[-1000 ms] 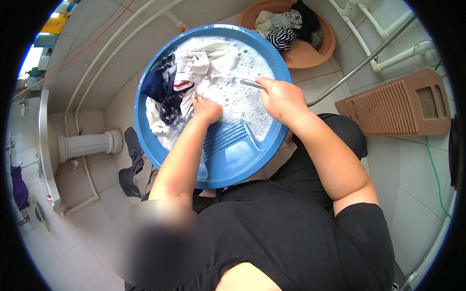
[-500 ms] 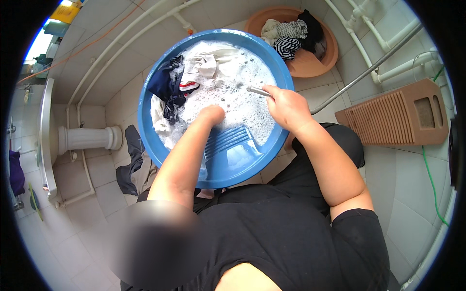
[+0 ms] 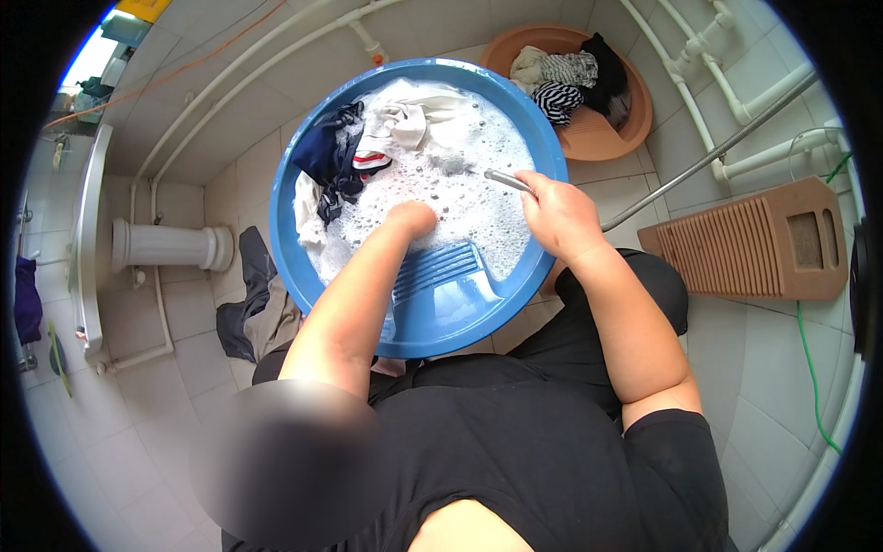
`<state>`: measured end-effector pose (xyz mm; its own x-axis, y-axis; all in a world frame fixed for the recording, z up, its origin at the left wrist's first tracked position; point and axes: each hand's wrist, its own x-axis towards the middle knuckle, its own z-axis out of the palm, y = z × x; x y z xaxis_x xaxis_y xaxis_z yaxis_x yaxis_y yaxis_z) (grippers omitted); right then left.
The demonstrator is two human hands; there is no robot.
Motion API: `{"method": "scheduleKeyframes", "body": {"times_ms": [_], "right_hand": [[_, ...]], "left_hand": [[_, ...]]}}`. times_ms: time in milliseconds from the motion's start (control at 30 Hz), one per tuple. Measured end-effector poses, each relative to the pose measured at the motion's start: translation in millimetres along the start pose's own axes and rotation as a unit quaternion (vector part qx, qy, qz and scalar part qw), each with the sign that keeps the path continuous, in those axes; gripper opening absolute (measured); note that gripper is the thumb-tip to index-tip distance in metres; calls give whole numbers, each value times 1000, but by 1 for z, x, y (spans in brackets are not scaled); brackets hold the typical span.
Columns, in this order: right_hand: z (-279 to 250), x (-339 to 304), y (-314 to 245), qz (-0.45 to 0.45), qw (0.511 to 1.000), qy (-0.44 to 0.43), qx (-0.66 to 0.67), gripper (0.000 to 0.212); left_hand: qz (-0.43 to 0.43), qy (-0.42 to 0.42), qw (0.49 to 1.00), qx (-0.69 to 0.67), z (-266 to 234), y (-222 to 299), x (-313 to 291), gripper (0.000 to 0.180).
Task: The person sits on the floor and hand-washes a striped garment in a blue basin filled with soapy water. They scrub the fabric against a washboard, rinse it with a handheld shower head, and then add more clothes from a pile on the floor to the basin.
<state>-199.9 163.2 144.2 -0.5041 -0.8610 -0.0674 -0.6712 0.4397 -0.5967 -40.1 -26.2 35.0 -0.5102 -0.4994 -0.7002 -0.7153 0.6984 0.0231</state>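
A round blue washtub point(image 3: 285, 253) with a built-in ribbed washboard point(image 3: 437, 270) is full of sudsy water point(image 3: 478, 216). At its right rim my right hand point(image 3: 561, 218) is wrapped round the end of a metal shower hose point(image 3: 708, 138), whose bare tip points left over the foam. Water splashes up where the tip aims. My left hand point(image 3: 411, 219) dips into the suds just above the washboard, its fingers hidden by foam. Dark navy cloth point(image 3: 319, 156) and white cloth with a red trim point(image 3: 405, 124) lie half out of the water at the tub's far left.
Behind the tub at right, an orange-brown basin point(image 3: 598, 145) holds striped, white and black clothes. A brown washboard point(image 3: 727, 241) leans by the right wall below white pipes. On the left stands a white sink pedestal point(image 3: 170, 247), with dark and grey clothes point(image 3: 258, 304) on the floor beside it.
The whole view has shifted slightly. Both hands stay in nearly the same places over the tub, and the splash in the foam by the hose tip looks larger.
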Motion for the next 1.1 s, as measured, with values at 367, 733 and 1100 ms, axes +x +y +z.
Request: {"method": "scheduleKeyframes", "body": {"times_ms": [367, 733, 1100], "right_hand": [[1, 1, 3, -4, 1000, 13, -23, 27], [-6, 7, -8, -21, 1000, 5, -2, 28], [-9, 4, -9, -20, 1000, 1, 8, 28]], "left_hand": [[22, 9, 1000, 19, 0, 0, -2, 31], [-27, 314, 935, -166, -25, -28, -34, 30], [233, 443, 463, -731, -161, -59, -144, 19]]}}
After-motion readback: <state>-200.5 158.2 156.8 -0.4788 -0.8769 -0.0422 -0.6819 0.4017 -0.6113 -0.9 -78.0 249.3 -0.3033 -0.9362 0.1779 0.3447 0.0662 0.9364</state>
